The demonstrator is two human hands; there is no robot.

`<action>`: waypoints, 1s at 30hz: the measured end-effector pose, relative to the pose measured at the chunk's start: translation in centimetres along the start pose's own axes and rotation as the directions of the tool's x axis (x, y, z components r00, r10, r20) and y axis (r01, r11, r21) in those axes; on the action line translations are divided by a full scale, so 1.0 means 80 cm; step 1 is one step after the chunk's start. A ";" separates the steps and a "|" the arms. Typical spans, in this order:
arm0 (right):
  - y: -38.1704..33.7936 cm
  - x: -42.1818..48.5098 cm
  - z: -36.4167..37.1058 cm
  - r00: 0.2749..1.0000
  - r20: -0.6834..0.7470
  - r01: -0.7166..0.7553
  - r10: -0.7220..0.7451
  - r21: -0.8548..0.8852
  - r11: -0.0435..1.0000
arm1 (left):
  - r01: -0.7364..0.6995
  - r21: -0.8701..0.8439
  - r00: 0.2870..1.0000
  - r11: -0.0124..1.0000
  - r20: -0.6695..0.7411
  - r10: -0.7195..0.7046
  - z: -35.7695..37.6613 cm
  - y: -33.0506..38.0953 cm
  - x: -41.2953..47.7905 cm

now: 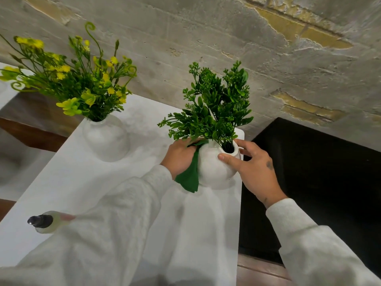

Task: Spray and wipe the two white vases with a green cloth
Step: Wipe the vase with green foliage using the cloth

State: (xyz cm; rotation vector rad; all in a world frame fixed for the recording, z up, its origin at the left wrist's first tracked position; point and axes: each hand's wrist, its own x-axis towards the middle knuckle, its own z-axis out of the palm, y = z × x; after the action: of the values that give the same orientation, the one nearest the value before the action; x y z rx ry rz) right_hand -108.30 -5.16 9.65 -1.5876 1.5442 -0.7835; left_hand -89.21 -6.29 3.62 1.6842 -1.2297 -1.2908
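Two round white vases stand on a white table (86, 182). The right vase (214, 168) holds dark green sprigs and sits near the table's right edge. My left hand (178, 155) presses a green cloth (190, 174) against this vase's left side; the cloth hangs down along it. My right hand (253, 170) grips the same vase at its neck, thumb on the near rim and fingers around the far side. The left vase (106, 139), with yellow and green flowers, stands untouched further left. A spray bottle (44, 221) with a black top stands at the table's near left.
A rough grey wall (226, 48) with yellowish patches rises right behind the table. A black surface (319, 182) lies to the right of the table, lower down. Brown wooden furniture (31, 129) shows at the far left. My white sleeves cover the near table.
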 end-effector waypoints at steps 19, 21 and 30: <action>-0.011 -0.007 0.001 1.000 0.013 -0.024 0.024 0.037 0.999 | 0.277 -0.246 0.961 0.929 0.048 -0.273 0.027 -0.071 -0.005; -0.011 -0.006 0.001 0.999 0.019 -0.030 0.030 0.027 0.999 | 0.243 -0.162 0.970 0.957 0.021 -0.242 0.023 -0.067 0.015; -0.011 -0.005 -0.003 0.999 0.020 -0.036 0.036 0.009 0.999 | 0.231 -0.023 0.973 0.973 0.012 -0.231 0.038 -0.087 0.017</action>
State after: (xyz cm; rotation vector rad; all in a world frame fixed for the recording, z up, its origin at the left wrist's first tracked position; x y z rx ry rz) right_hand -108.09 -4.84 10.52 -1.5516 1.5483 -0.7519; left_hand -90.17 -5.19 -3.94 1.8476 -1.0412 -1.4453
